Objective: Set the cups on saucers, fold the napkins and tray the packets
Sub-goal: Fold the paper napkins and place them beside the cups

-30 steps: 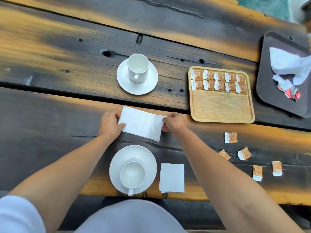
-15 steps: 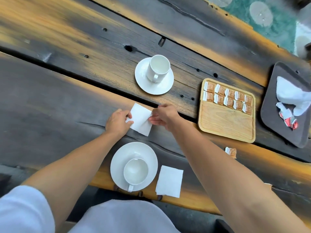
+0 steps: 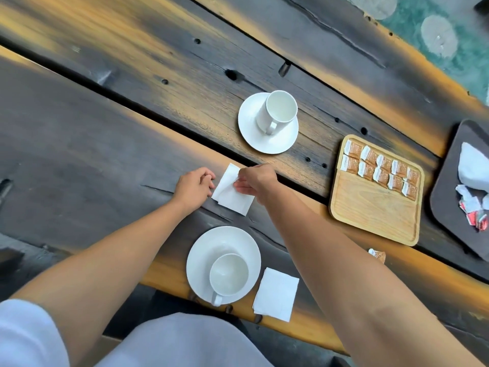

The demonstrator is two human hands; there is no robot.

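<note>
With your right hand (image 3: 255, 181) pinching the napkin (image 3: 232, 193) and left hand (image 3: 194, 186) curled shut beside it, align edges, then crease.

The counter (image 3: 137, 75) is built of broad, rough wooden planks, dark charcoal streaked with amber-orange along the edges, with knot holes and a deep gap running between boards. Past its far edge, at upper right, lies a teal-green floor (image 3: 412, 25) with pale round patches. Soft, even daylight falls across everything.
</note>
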